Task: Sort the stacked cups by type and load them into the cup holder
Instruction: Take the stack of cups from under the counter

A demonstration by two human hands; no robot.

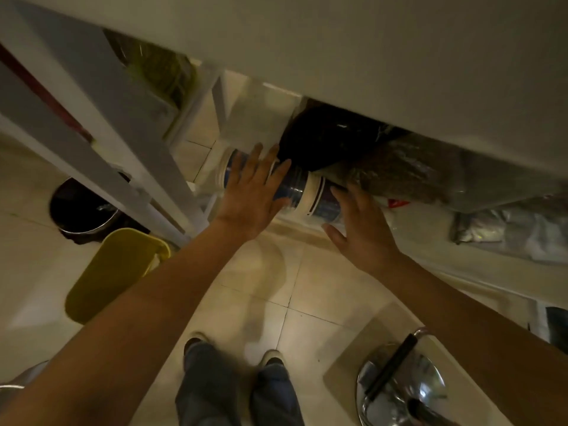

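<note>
- The long sleeve of stacked paper cups, dark blue with white rims and wrapped in clear plastic (295,192), lies on its side on a low shelf (307,224) under a pale counter (368,56), just beside a black plastic bag (319,136) and a clear bag of brown material (399,173).
- The left hand (255,192) reaches over the sleeve with fingers straight and spread; it holds nothing (whether the palm already touches the wrap I cannot tell).
- The right hand (359,226) is at the sleeve's right end, fingers relaxed and spread, thumb out, gripping nothing yet.
- The step looks like picking up the sleeve: best to take it with both hands well apart, one near each end, since a long stack will likely sag or slide inside slick plastic if held at one point.
- Draw it straight out towards the body and low, because the counter edge hangs close above and the bags crowd it behind.
- A white frame leg (172,167) stands just left of the sleeve, so swinging the left end outward is tight.
- Open room is the tiled floor (261,287) ahead of the feet; a yellow bin (113,272) and a black-lined pail (80,207) sit off to the left.
- No cup holder is in view.
</note>
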